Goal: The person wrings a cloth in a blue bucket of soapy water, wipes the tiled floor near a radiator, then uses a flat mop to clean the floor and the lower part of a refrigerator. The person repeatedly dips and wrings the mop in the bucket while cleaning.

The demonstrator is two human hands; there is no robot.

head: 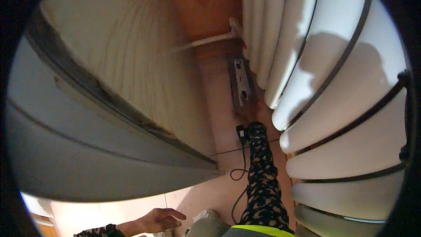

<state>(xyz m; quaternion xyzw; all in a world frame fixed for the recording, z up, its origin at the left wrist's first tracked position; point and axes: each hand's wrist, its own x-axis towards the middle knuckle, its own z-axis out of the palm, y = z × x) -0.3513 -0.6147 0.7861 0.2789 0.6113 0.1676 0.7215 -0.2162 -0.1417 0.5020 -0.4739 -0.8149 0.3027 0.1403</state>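
Note:
My right arm, in a dark patterned sleeve, reaches down into a narrow gap. My right hand (249, 110) is in shadow at the near end of a long, dark-edged strip (242, 79) with a pale top and dark recesses, possibly a power strip. Whether the fingers grip it is not clear. Beside the cuff sits a small black plug or adapter (242, 134), its black cable (239, 174) looping over the floor toward me. My left hand (161, 220) hangs at the bottom, fingers apart and holding nothing.
A white column radiator (352, 128) lines the right side. On the left stands a large cabinet or appliance with a streaked beige side (141, 72) and grey front (92, 171). A pale pipe (212, 40) crosses the far end above the tiled floor (217, 105).

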